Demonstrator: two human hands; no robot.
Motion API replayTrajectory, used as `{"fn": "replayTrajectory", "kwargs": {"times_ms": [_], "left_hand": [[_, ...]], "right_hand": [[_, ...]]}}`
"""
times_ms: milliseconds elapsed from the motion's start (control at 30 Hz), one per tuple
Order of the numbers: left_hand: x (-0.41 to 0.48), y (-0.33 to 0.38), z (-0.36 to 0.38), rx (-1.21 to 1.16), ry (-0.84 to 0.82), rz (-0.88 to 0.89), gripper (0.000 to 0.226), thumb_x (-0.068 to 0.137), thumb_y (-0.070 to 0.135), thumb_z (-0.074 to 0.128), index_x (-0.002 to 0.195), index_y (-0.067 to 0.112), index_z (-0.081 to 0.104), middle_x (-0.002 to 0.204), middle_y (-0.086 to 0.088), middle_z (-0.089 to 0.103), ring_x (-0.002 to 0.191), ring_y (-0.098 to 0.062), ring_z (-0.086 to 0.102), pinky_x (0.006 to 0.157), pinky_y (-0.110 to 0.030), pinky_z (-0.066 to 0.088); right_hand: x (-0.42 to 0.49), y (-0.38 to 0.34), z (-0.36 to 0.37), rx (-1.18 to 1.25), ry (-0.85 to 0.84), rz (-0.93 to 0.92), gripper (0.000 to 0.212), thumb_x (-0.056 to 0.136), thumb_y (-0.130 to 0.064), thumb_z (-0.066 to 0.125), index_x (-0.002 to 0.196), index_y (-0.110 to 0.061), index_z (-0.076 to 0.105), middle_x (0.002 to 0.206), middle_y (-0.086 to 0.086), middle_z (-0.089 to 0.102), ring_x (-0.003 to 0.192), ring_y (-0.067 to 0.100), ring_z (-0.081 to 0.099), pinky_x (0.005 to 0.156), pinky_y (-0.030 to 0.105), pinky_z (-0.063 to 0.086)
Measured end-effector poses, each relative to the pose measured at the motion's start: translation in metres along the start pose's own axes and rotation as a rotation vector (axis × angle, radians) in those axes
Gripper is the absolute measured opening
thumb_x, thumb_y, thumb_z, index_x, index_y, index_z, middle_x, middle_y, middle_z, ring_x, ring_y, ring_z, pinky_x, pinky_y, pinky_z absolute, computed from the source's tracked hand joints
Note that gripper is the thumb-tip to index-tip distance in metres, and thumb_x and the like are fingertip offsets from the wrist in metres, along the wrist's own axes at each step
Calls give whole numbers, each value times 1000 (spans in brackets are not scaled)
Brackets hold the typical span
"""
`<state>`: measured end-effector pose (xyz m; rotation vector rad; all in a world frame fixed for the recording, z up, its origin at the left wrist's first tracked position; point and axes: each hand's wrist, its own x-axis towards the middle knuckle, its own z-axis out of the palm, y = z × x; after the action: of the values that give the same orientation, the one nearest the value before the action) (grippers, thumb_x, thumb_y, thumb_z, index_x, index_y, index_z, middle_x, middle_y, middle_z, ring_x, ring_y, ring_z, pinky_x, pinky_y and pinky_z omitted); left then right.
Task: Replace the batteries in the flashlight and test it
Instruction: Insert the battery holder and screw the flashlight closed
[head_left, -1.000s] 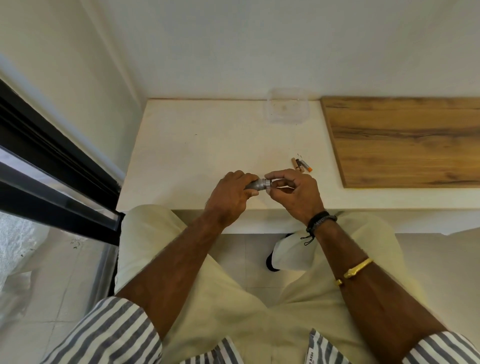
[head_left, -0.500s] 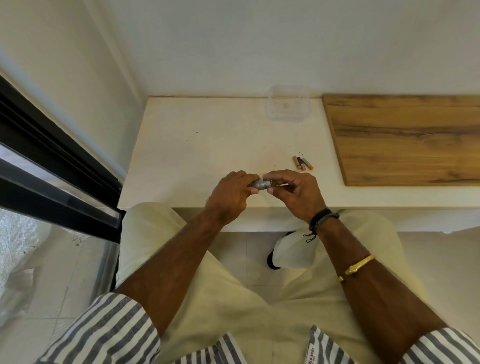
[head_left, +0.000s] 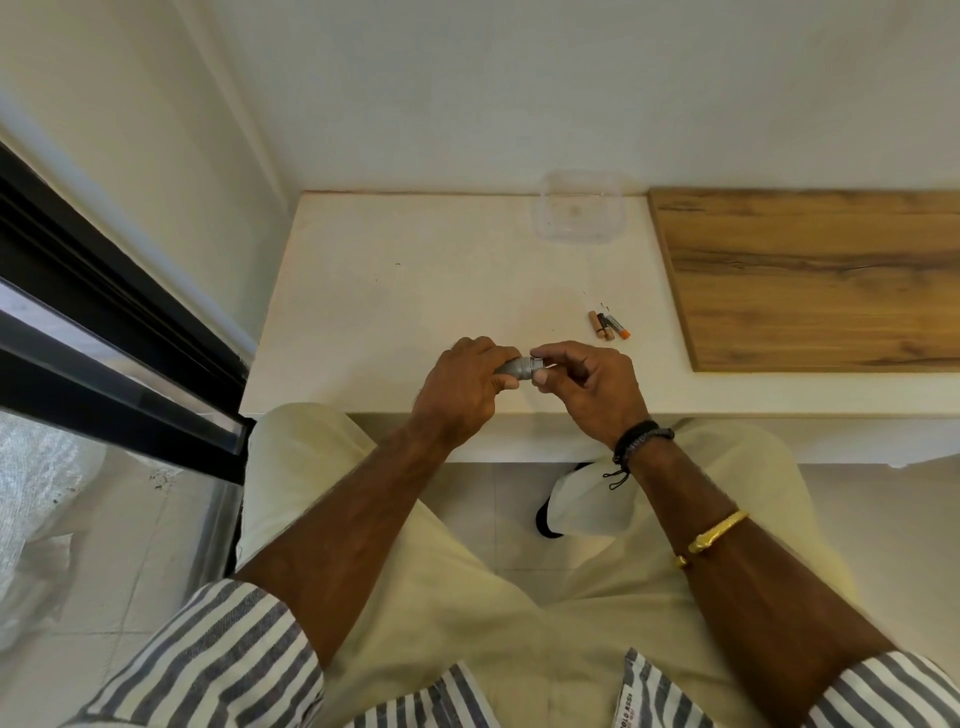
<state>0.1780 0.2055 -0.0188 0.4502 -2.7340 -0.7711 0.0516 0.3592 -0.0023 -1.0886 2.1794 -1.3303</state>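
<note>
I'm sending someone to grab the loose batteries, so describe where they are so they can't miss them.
Start at the wooden board on the right of the white counter. Just left of its near corner lie the batteries, a tight cluster above the right hand. They are the only small sticks there, one tipped orange.

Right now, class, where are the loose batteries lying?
In the head view, the loose batteries lie on the white counter, right of centre, between the right hand and the wooden board.
</note>
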Motion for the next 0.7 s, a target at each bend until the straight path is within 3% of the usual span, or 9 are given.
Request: {"fn": "replayTrajectory", "kwargs": {"times_ms": [167, 400, 600, 700], "left_hand": [[1, -1, 1, -60, -43, -33, 24, 102, 28, 47, 113, 18, 65, 91, -3, 65, 80, -20, 51, 70, -35, 44], [-1, 0, 2, -138, -53, -52, 27, 102, 28, 45, 114, 13, 66, 96, -5, 68, 82, -19, 54, 72, -36, 46], [0, 2, 3, -105, -64, -59, 22, 102, 24, 48, 116, 16, 63, 99, -3, 65, 87, -20, 54, 75, -35, 46], [2, 3, 4, -107, -44, -73, 25, 102, 26, 47, 119, 16, 62, 100, -3, 65, 87, -19, 53, 76, -36, 46]], "right_hand": [[0, -1, -2, -32, 7, -94, 25, 89, -3, 74, 113, -10, 76, 106, 1, 75, 95, 17, 72, 87, 25, 58], [0, 0, -1, -11, 7, -172, 34, 84, 9, 73, 113, -9, 76, 114, 0, 73, 108, 13, 70, 95, 21, 56], [2, 1, 0, 106, 58, -24, 30, 85, -17, 81, 114, -14, 76, 107, 0, 77, 95, 8, 74, 85, 25, 61], [4, 3, 0, 93, 78, 60, 31, 85, -21, 81, 115, -13, 76, 98, 1, 78, 81, 13, 77, 80, 32, 63]]}}
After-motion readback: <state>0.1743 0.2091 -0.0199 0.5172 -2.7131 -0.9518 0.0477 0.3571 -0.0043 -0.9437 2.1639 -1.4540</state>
